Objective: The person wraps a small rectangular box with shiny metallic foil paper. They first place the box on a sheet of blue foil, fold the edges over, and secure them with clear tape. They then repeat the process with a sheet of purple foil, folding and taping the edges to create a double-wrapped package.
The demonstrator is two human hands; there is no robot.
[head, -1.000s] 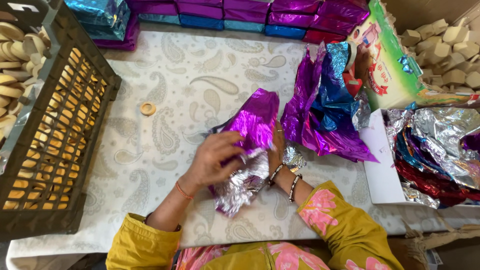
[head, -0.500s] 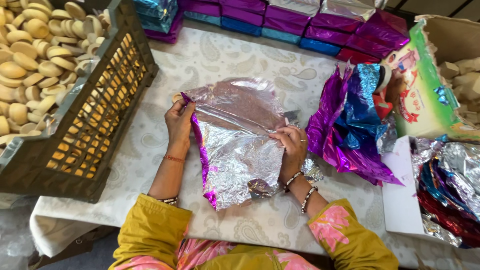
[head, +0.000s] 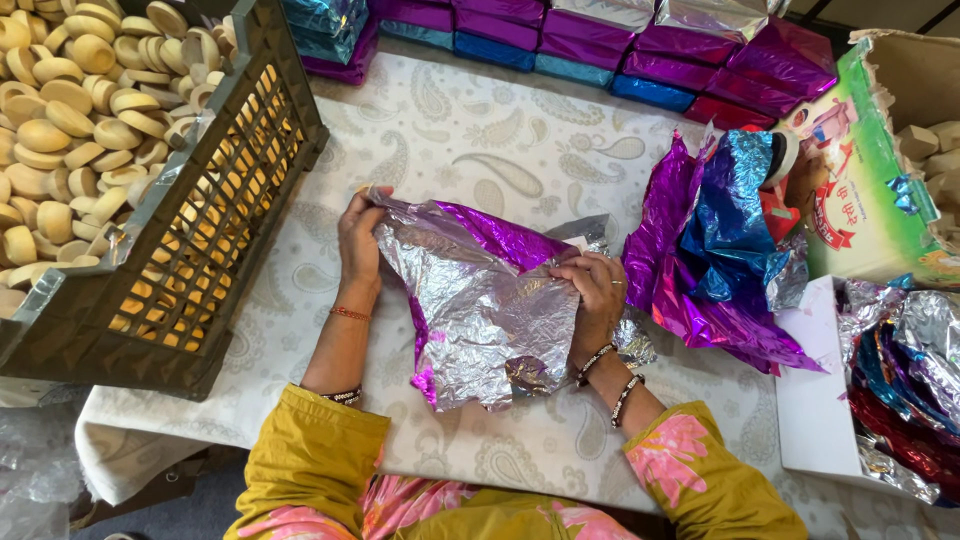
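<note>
Head view showed the left hand (head: 360,230) and right hand (head: 598,292) pinching a crinkled silver-purple foil sheet (head: 480,300) over the tablecloth (head: 480,140).

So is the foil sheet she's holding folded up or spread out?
Mostly spread out. The foil lies silver side up, crinkled, between the left hand and right hand, with one purple edge turned over.

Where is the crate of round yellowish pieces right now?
In the head view, the dark slatted crate sits at the left of the table, beside the left hand holding the silver and purple foil sheet.
</note>
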